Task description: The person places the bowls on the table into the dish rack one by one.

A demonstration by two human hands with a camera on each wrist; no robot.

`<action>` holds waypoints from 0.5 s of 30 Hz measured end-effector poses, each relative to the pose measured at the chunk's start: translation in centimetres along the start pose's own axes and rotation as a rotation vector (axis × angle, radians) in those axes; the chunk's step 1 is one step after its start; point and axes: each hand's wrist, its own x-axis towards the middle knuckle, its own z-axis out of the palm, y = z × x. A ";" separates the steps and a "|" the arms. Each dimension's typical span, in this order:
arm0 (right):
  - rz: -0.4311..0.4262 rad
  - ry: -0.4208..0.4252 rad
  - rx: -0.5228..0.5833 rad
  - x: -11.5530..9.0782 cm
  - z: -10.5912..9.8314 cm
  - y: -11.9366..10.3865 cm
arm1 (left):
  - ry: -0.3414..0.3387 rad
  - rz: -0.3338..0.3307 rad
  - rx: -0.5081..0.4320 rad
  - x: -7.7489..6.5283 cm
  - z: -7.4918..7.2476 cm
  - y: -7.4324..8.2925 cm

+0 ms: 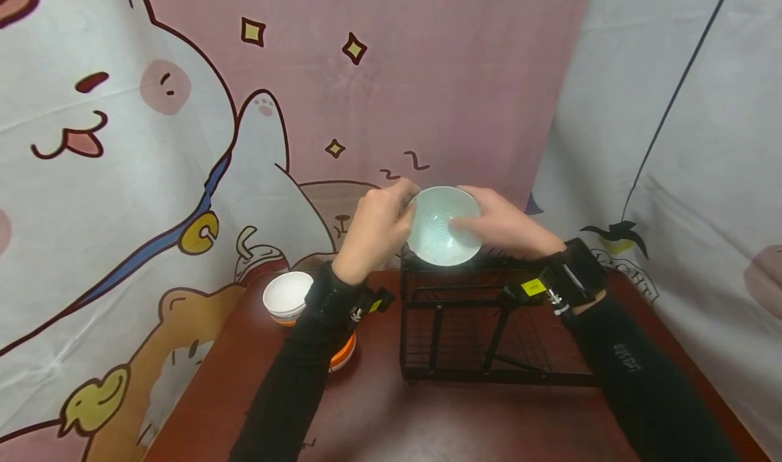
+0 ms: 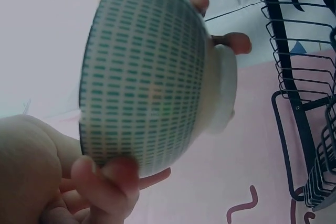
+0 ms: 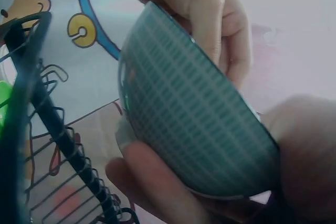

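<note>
Both hands hold a pale green bowl [image 1: 441,241] up over the back of a black wire rack, its ringed inside facing the head camera. My left hand [image 1: 380,228] pinches the rim on the left side. From the right, my right hand [image 1: 510,224] grips it with the thumb inside and the fingers behind. In the left wrist view the outside of the bowl [image 2: 147,77] shows rows of green dashes and a white foot. The right wrist view shows the bowl [image 3: 189,108] tilted, with right fingers [image 3: 157,177] under its outer side.
The black wire rack [image 1: 436,374] stands on the dark red table [image 1: 391,421], below the hands. White bowls [image 1: 287,292] are stacked at the left, and an orange-and-white dish [image 1: 344,355] is partly hidden behind the left forearm. A cartoon-printed cloth [image 1: 427,75] hangs behind.
</note>
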 end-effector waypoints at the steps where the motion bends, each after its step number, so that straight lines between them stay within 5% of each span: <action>1: 0.002 0.002 0.001 0.0 0.1 0.1 | 0.000 0.002 0.002 0.0 0.0 0.0; 15: 0.030 -0.015 0.048 0.1 0.3 0.6 | 0.007 0.020 0.007 -0.2 0.4 0.1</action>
